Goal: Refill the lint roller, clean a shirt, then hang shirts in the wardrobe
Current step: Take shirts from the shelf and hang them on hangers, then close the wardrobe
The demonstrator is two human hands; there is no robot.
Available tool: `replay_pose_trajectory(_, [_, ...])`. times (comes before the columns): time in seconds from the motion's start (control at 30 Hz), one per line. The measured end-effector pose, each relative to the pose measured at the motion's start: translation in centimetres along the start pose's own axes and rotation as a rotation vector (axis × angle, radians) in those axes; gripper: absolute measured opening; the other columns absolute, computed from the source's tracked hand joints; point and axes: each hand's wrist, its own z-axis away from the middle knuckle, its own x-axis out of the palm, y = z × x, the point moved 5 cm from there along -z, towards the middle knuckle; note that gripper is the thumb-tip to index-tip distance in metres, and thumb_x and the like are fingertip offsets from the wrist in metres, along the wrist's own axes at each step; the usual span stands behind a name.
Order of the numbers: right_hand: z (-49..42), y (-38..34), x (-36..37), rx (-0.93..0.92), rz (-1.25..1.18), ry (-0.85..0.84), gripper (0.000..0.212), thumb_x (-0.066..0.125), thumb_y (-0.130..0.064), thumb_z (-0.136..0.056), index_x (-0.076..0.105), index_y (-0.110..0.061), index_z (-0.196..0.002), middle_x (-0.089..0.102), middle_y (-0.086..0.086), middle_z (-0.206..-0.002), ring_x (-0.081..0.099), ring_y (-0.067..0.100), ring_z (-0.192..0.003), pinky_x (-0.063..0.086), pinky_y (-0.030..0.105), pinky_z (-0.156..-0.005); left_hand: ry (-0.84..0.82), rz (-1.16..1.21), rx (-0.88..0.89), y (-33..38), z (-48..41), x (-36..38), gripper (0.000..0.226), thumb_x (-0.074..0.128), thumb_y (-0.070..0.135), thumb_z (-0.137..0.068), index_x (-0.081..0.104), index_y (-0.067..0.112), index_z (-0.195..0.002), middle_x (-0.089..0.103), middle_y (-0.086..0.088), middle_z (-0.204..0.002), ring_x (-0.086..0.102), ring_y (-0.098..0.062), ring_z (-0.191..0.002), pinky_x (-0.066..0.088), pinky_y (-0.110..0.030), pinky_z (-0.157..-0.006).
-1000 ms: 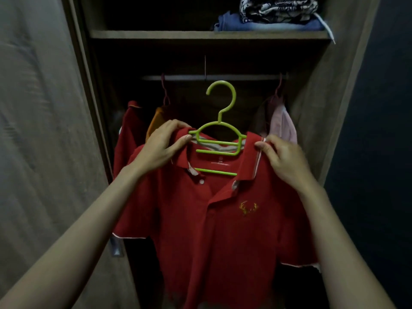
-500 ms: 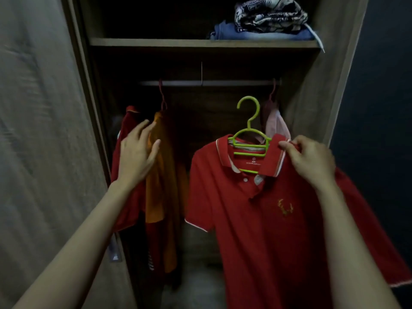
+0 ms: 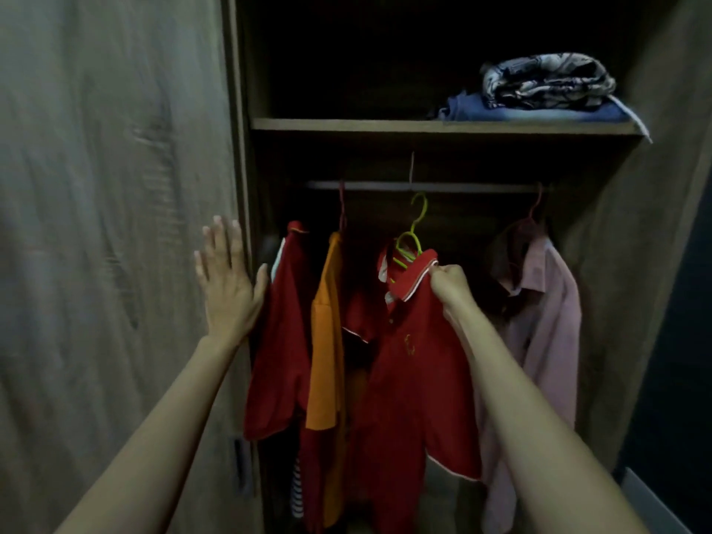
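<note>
A red polo shirt (image 3: 404, 379) hangs on a green hanger (image 3: 414, 229) inside the open wardrobe. The hanger's hook sits just under the metal rail (image 3: 462, 186); whether it rests on the rail I cannot tell. My right hand (image 3: 450, 287) pinches the shirt's collar at the right shoulder. My left hand (image 3: 227, 287) is flat and spread, fingers apart, against the front edge of the wardrobe's left side panel (image 3: 239, 148), holding nothing.
On the rail hang a dark red shirt (image 3: 285, 341), an orange shirt (image 3: 327, 341) and a pink shirt (image 3: 547, 333). Folded clothes (image 3: 539, 90) lie on the shelf (image 3: 424, 127) above. The wooden door (image 3: 96, 225) stands at the left.
My left hand let go of the collar and moved left to the wardrobe's edge. My right hand carried the red polo on its hanger into the wardrobe, up toward the rail.
</note>
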Motion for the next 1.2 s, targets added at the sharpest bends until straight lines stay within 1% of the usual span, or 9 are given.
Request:
replay_pose_trajectory(0.07, [-1.2,-1.5,2.1,-0.002,0.002,0.018,0.037,0.046,-0.021,-0.096,0.056,-0.006,-0.064,0.055,0.013,-0.071,0.053,0.023,-0.069,0.034,0.03,-0.061,0.028,-0.009,0.022,-0.4,-0.3,0.3,0.072,0.037,0.037,-0.096,0.005,0.013,-0.155,0.004,-0.014,-0.163,0.0,-0.03,-0.15,0.006,-0.052,-0.119])
replay_pose_trajectory(0.13, [-2.6,-2.7,3.9,0.003,0.018,0.046,0.038,0.044,-0.024,-0.097,0.065,0.008,-0.091,0.065,0.024,-0.094,0.063,0.032,-0.093,0.038,0.031,-0.071,0.068,-0.003,0.044,-0.8,-0.4,0.6,0.07,0.035,0.034,-0.096,0.001,0.017,-0.155,0.004,-0.013,-0.163,-0.002,-0.025,-0.151,0.002,-0.048,-0.12])
replay_pose_trajectory(0.23, [-4.3,-4.2,5.8,0.004,0.048,0.07,0.042,0.044,-0.025,-0.098,0.061,0.01,-0.113,0.064,0.027,-0.117,0.06,0.04,-0.11,0.047,0.038,-0.086,0.135,0.002,0.058,-1.4,-0.4,1.1,0.069,0.034,0.03,-0.096,0.002,0.019,-0.155,0.006,-0.011,-0.163,-0.005,-0.019,-0.15,-0.003,-0.043,-0.12])
replay_pose_trajectory(0.33, [-5.5,-4.6,7.4,0.009,0.083,0.084,0.04,0.043,-0.023,-0.098,0.06,0.009,-0.116,0.063,0.026,-0.119,0.059,0.039,-0.112,0.048,0.04,-0.092,0.172,-0.006,0.074,-1.7,-0.5,1.6,0.068,0.035,0.028,-0.095,0.006,0.018,-0.156,0.005,-0.009,-0.164,-0.003,-0.021,-0.151,0.0,-0.045,-0.12])
replay_pose_trajectory(0.63, [-7.2,-2.5,9.3,0.008,0.091,0.11,0.037,0.04,-0.019,-0.1,0.055,0.008,-0.12,0.061,0.025,-0.121,0.059,0.037,-0.112,0.047,0.035,-0.086,0.227,-0.029,0.104,-1.7,-0.5,1.6,0.07,0.037,0.027,-0.094,0.005,0.02,-0.155,0.006,-0.007,-0.163,0.001,-0.022,-0.151,0.001,-0.045,-0.121])
replay_pose_trajectory(0.83, [-7.7,-1.3,8.4,-0.09,0.171,-0.014,0.037,0.043,-0.02,-0.1,0.046,0.007,-0.125,0.056,0.026,-0.126,0.053,0.039,-0.118,0.041,0.035,-0.092,0.23,-0.029,0.099,-1.7,-0.5,1.6,0.072,0.038,0.026,-0.094,0.002,0.021,-0.155,0.01,-0.01,-0.162,-0.002,-0.019,-0.151,0.001,-0.045,-0.12])
replay_pose_trajectory(1.03, [-6.6,0.3,8.3,-0.245,0.061,-0.053,0.036,0.044,-0.03,-0.1,0.053,0.004,-0.11,0.063,0.023,-0.108,0.059,0.036,-0.103,0.041,0.033,-0.08,0.211,-0.018,0.076,-1.6,-0.5,1.4,0.07,0.036,0.027,-0.094,0.003,0.02,-0.155,0.011,-0.013,-0.162,-0.004,-0.018,-0.151,0.003,-0.049,-0.119])
replay_pose_trajectory(1.13, [-6.6,0.7,8.0,-0.256,-0.007,-0.091,0.037,0.044,-0.033,-0.1,0.055,0.001,-0.111,0.064,0.018,-0.107,0.06,0.032,-0.104,0.041,0.031,-0.082,0.207,-0.023,0.062,-1.6,-0.5,1.4,0.069,0.036,0.028,-0.094,0.003,0.021,-0.155,0.012,-0.013,-0.162,-0.002,-0.018,-0.151,0.003,-0.047,-0.12])
replay_pose_trajectory(1.2, [-6.0,1.2,7.4,-0.265,-0.015,-0.074,0.037,0.045,-0.033,-0.099,0.054,-0.002,-0.118,0.062,0.016,-0.114,0.058,0.031,-0.11,0.042,0.035,-0.088,0.189,-0.028,0.049,-1.5,-0.4,1.5,0.068,0.035,0.029,-0.095,0.004,0.021,-0.155,0.012,-0.014,-0.162,-0.003,-0.018,-0.151,0.002,-0.046,-0.12])
